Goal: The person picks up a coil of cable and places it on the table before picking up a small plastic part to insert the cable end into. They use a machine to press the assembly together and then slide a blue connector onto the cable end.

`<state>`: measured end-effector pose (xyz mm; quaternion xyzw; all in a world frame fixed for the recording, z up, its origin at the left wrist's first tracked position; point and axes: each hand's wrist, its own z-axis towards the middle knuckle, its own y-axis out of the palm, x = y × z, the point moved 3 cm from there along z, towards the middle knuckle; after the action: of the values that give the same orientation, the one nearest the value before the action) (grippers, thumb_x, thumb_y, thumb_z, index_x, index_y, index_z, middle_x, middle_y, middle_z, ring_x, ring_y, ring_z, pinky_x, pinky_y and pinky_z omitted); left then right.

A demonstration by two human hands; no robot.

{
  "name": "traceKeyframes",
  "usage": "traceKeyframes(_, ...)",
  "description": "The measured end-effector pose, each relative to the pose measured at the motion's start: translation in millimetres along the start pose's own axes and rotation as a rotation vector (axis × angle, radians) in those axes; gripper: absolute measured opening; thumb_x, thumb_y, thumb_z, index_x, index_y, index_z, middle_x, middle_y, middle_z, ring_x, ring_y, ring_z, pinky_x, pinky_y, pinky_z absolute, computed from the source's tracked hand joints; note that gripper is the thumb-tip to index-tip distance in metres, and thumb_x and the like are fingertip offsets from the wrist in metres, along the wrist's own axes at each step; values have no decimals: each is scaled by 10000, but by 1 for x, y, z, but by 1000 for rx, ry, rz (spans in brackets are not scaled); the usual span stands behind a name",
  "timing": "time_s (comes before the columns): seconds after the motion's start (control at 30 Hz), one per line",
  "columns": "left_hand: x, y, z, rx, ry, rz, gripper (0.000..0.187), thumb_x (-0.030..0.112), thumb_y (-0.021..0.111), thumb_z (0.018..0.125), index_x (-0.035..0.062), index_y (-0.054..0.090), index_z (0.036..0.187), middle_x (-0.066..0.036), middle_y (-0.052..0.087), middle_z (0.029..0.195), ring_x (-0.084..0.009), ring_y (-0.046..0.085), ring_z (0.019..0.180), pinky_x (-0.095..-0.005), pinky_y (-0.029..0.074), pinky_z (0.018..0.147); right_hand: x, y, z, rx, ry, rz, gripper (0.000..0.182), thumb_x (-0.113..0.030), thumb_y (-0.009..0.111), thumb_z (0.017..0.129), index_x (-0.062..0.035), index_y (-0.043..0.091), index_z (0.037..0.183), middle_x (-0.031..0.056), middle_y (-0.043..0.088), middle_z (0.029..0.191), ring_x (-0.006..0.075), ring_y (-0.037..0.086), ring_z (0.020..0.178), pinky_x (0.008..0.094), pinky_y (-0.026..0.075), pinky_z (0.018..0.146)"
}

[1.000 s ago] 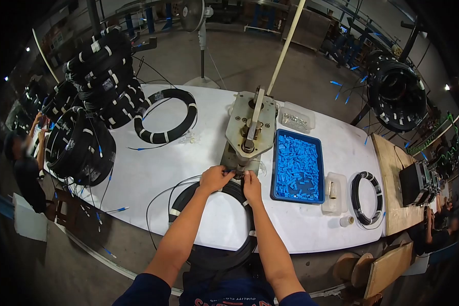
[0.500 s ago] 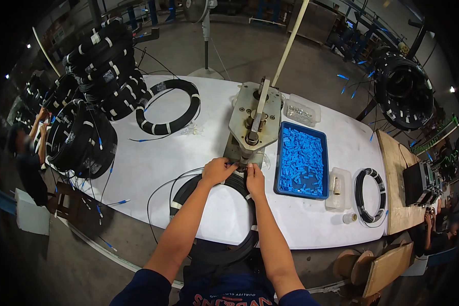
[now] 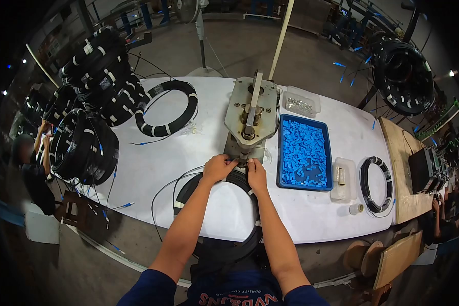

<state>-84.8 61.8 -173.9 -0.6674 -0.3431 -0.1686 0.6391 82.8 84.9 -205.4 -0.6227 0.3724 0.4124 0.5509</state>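
Note:
A metal hand press with a long lever stands upright on the white table. At the foot of its ram, my left hand is closed, thumb and fingertips pinched close to the ram. A thin black cable runs up to this hand from the left. My right hand is closed just right of the ram, and what its fingers pinch is hidden. Below both hands lies a large coil of black cable bound with white tape, hanging over the table's front edge against my body.
Right of the press are a blue tray of small blue parts, a clear box of metal pieces and a small cable coil. Stacked coils crowd the left, near another coil. People work at both sides.
The view has shifted slightly. My hands stay at the foot of the press, almost unchanged, and the lever looks much the same.

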Motion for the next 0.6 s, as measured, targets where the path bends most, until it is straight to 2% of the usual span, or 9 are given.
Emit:
traceKeyframes(0.13,3,-4,-3,48,48,-95,453,472,679,839,24,712,901,-131,661,743,-305,646,723,-391,502,696,-2,0,-1,37,-21,-1,374,-330,442,1040,5,609,1027,167,664,913,278,631,868,359,476,809)
traceKeyframes(0.2,-1,-4,-3,-25,41,-103,336,394,664,874,88,732,994,-108,680,879,-302,652,812,-395,506,744,-2,0,-2,59,-52,37,374,-330,449,1038,3,616,1052,166,671,935,274,636,884,352,478,819)
traceKeyframes(0.23,-3,-2,-2,-31,45,-99,336,394,664,874,88,732,994,-108,680,879,-302,652,812,-395,506,744,-2,0,-3,77,-86,74,375,-331,455,1037,2,623,1077,166,678,957,271,640,900,345,481,830)
traceKeyframes(0.3,-3,-1,-2,45,183,-131,277,324,652,893,92,728,1024,-97,660,912,-296,631,807,-389,498,742,-1,-1,-2,48,-92,71,370,-324,459,1036,1,624,1100,159,681,964,258,638,905,337,480,834)
traceKeyframes(0.47,-7,3,-1,41,240,-145,248,260,648,890,73,728,1033,-98,666,964,-272,631,831,-364,494,757,3,-3,-4,-10,-52,163,325,-265,471,1018,-9,631,1139,111,664,924,192,608,882,302,470,830)
traceKeyframes(0.57,-9,4,0,46,239,-172,243,232,658,879,58,727,1034,-98,677,952,-249,626,815,-342,486,749,2,-4,-4,-37,-13,170,312,-243,472,1007,-18,629,1156,103,663,922,181,604,876,296,469,828)
traceKeyframes(0.6,-7,3,-1,53,225,-189,244,230,660,876,59,727,1036,-98,680,938,-245,624,802,-340,485,737,2,-4,-5,-32,-17,205,283,-218,494,996,-27,627,1157,78,643,882,153,578,832,281,461,791)
